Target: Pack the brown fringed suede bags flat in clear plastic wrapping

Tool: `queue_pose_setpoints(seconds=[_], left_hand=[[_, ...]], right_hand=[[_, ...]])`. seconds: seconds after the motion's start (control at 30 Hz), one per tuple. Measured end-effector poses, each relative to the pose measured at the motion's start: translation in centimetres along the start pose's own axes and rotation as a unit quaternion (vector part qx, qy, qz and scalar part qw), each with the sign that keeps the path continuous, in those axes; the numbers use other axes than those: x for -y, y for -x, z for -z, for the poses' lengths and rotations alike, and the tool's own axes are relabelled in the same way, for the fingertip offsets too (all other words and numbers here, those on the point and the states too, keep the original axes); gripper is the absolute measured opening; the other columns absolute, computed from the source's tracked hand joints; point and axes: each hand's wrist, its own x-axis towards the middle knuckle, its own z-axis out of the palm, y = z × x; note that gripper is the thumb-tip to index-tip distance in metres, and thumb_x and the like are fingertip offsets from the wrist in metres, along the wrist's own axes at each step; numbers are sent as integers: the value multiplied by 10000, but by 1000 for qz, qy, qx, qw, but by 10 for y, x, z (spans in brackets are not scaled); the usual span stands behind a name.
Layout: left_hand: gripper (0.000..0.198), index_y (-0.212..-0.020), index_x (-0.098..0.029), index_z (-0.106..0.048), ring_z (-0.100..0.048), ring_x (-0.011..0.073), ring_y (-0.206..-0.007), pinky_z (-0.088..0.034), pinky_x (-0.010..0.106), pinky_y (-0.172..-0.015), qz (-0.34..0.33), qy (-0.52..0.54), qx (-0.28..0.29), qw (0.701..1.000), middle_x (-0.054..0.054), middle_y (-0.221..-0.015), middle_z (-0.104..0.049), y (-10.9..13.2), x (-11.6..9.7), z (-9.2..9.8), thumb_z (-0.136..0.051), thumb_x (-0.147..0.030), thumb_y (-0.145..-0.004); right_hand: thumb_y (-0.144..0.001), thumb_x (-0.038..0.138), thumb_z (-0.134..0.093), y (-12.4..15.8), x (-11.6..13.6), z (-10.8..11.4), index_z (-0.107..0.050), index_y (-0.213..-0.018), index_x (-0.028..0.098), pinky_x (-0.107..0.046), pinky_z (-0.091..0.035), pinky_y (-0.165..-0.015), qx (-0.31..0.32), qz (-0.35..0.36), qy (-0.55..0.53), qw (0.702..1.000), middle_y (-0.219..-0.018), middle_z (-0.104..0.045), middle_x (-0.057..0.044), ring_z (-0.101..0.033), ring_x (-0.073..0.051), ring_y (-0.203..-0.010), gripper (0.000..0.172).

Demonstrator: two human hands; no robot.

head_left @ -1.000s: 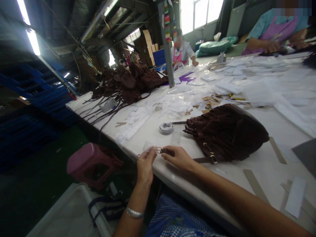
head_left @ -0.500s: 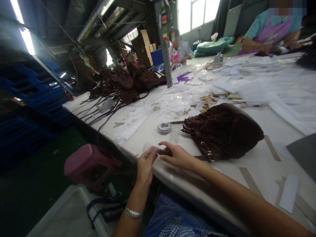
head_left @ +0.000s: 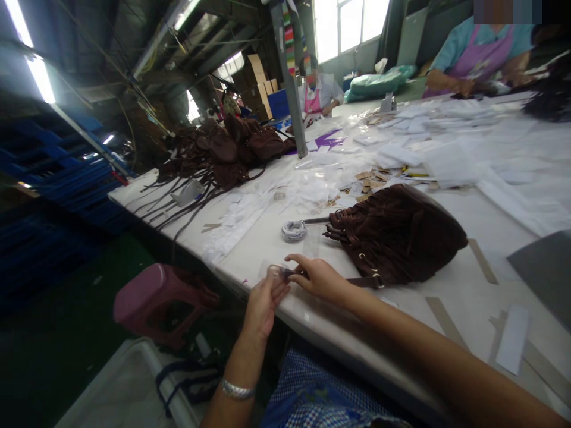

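Observation:
A dark brown drawstring bag (head_left: 401, 232) lies on its side on the white table. Its strap (head_left: 363, 281) runs left from a metal ring into my hands near the table's front edge. My right hand (head_left: 319, 280) pinches the strap close to its end, index finger raised. Facing it, my left hand (head_left: 262, 306) grips the strap's tip together with a small piece of clear plastic (head_left: 266, 266); its lower fingers stretch out under the strap. What exactly lies between the left thumb and fingers is partly hidden. Just beyond my hands sits a coil of pale cord (head_left: 293, 230).
More brown bags (head_left: 227, 148) are heaped at the far left, their straps trailing. Clear plastic sleeves and brown card tags (head_left: 372, 180) cover the table's middle. A metal post (head_left: 292, 89) rises from it. Two people work across. A pink stool (head_left: 145, 297) stands at the left.
My left hand has turned, its lower fingers now opened out beneath the strap end. The right fingers have closed in on the strap. The whole view has shifted slightly.

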Motion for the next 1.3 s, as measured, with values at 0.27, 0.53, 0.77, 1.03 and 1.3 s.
queue_pose_setpoints(seconds=[0.27, 0.53, 0.77, 1.03, 1.3], left_hand=[[389, -1102, -115, -684, -718, 254, -977, -583, 337, -830, 1, -17, -1, 1000, 180, -1135, -714, 11, -5, -4, -600, -444, -911], [322, -941, -132, -742, -702, 198, -972, -534, 316, -928, -85, 5, 26, 996, 105, -1061, -745, 3, 4, 0, -804, -372, -736], [380, -935, -111, -748, -721, 208, -900, -522, 374, -959, -90, -22, 31, 995, 125, -992, -760, 8, 0, -7, -802, -422, -723], [423, -888, -91, -751, -734, 227, -846, -550, 390, -912, -141, -103, -48, 983, 132, -913, -768, 9, -7, -2, -779, -477, -719], [385, -924, -105, -750, -737, 223, -864, -555, 379, -909, -145, -104, -52, 983, 117, -935, -770, 9, -8, -2, -771, -446, -746]], right_hand=[[-912, 292, -567, 3, 2, 1, -468, -1374, 241, -288, -456, -753, -7, -9, 92, 996, -1005, -744, -85, -692, -235, -899, 475], [-853, 243, -612, 0, 8, 1, -513, -1273, 201, -251, -475, -662, 9, -14, -136, 991, -824, -729, -21, -648, -147, -649, 434], [-827, 304, -622, -4, 5, 7, -498, -1234, 153, -188, -385, -439, 74, -107, -324, 937, -714, -676, 3, -475, -79, -448, 451], [-829, 205, -634, -2, 4, 4, -523, -1258, 192, -214, -446, -564, 21, -42, -171, 984, -781, -723, -10, -578, -105, -522, 443], [-884, 271, -616, 2, 4, 2, -504, -1316, 227, -287, -474, -772, -21, 19, -21, 999, -964, -753, -59, -702, -215, -889, 449]])
